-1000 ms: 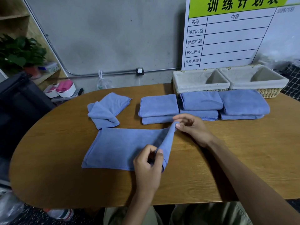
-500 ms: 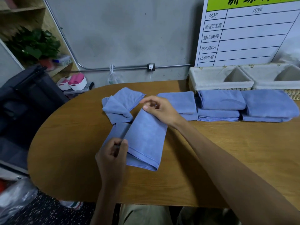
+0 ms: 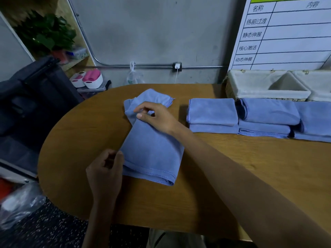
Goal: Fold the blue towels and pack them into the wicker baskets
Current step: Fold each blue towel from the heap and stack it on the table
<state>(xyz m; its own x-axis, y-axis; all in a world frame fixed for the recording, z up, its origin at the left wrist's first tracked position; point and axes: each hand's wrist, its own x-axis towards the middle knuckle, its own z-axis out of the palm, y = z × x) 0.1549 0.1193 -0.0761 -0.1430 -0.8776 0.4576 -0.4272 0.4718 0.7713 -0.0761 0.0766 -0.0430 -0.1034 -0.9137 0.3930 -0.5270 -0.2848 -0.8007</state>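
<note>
A blue towel [image 3: 152, 153] lies folded in half on the wooden table [image 3: 232, 176] in front of me. My left hand [image 3: 105, 169] pinches its near left corner. My right hand [image 3: 155, 115] pinches its far left corner with thumb and fingers. Just behind it lies a crumpled blue towel [image 3: 152, 97], partly hidden by my right hand. Three stacks of folded blue towels [image 3: 213, 113] line up to the right. Behind them stand two cloth-lined wicker baskets [image 3: 250, 93], with nothing visible inside them.
A white chart board [image 3: 286, 33] leans on the wall behind the baskets. A dark bag [image 3: 35, 97] sits left of the table, with pink and white containers [image 3: 89, 79] and a potted plant [image 3: 44, 34] beyond it. A plastic bag [image 3: 18, 203] lies on the floor.
Both hands carried the towel's right edge over to the left, folding it in half. The camera swung left, so the stacks and baskets now sit further right.
</note>
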